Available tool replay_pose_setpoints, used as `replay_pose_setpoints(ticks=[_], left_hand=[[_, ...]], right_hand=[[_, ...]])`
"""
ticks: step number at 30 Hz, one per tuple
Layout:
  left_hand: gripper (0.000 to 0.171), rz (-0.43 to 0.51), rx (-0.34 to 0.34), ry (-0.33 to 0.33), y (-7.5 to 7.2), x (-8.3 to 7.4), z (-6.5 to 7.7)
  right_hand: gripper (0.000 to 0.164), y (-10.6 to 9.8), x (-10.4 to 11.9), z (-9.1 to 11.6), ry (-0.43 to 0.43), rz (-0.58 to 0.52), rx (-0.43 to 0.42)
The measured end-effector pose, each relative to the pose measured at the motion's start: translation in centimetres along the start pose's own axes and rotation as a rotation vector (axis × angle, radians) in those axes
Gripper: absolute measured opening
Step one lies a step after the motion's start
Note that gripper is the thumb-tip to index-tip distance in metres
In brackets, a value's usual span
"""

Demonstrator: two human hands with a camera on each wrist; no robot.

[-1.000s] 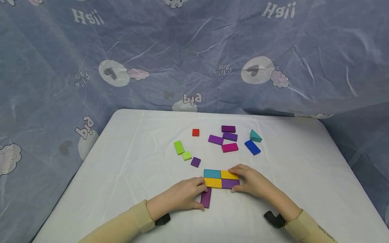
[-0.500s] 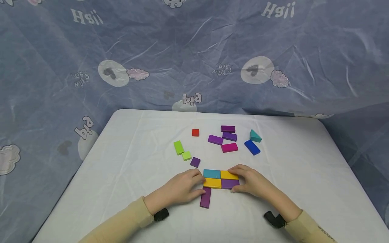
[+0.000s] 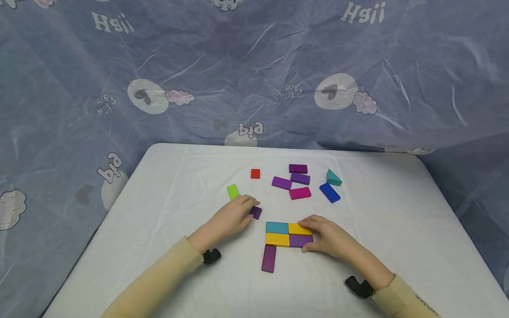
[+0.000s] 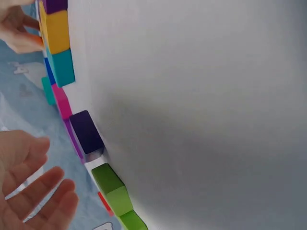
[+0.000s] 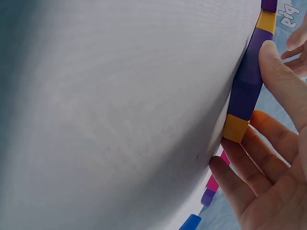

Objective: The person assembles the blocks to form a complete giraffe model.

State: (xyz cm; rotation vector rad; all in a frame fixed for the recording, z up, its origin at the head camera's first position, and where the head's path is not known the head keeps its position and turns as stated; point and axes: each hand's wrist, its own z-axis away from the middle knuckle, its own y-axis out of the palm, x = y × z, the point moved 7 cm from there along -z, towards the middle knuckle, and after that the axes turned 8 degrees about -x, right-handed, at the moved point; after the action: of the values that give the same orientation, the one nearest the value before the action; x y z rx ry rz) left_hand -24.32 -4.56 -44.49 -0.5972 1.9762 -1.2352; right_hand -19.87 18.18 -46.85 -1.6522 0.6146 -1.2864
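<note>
Here's the left hand [image 3: 230,216], fingers spread and gripping nothing, poised at the small purple block [image 3: 256,213] lying at 10 o'clock from the four-block rectangle [image 3: 287,236], with a green block [image 4: 115,189] just beyond; a hasty grab could clip both and knock the green one askew. Over at 3 o'clock, the right hand [image 3: 328,236] pinches the rectangle's end between thumb and fingers, and too hard a squeeze might open seams or jostle the long purple block [image 3: 268,259] at 7 o'clock.
</note>
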Motion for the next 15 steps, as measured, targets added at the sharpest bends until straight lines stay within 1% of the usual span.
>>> replay_pose_setpoints(ticks=[5,9,12,15], left_hand=[[0.04,0.042,0.102,0.006,1.1,0.2,-0.8],[0.039,0.032,0.169,-0.001,1.9,0.0,-1.1],[0.037,-0.007,0.192,-0.005,2.3,-0.1,-1.2],[0.035,-0.034,0.191,-0.005,2.4,-0.2,-1.2]], right_hand=[[0.063,0.0,0.0,0.0,0.001,0.0,-0.002],[0.063,0.1,0.0,0.0,0.001,-0.003,0.0],[0.063,0.1,0.0,0.0,-0.001,-0.004,0.001],[0.064,0.1,-0.1,0.0,0.0,-0.005,0.001]])
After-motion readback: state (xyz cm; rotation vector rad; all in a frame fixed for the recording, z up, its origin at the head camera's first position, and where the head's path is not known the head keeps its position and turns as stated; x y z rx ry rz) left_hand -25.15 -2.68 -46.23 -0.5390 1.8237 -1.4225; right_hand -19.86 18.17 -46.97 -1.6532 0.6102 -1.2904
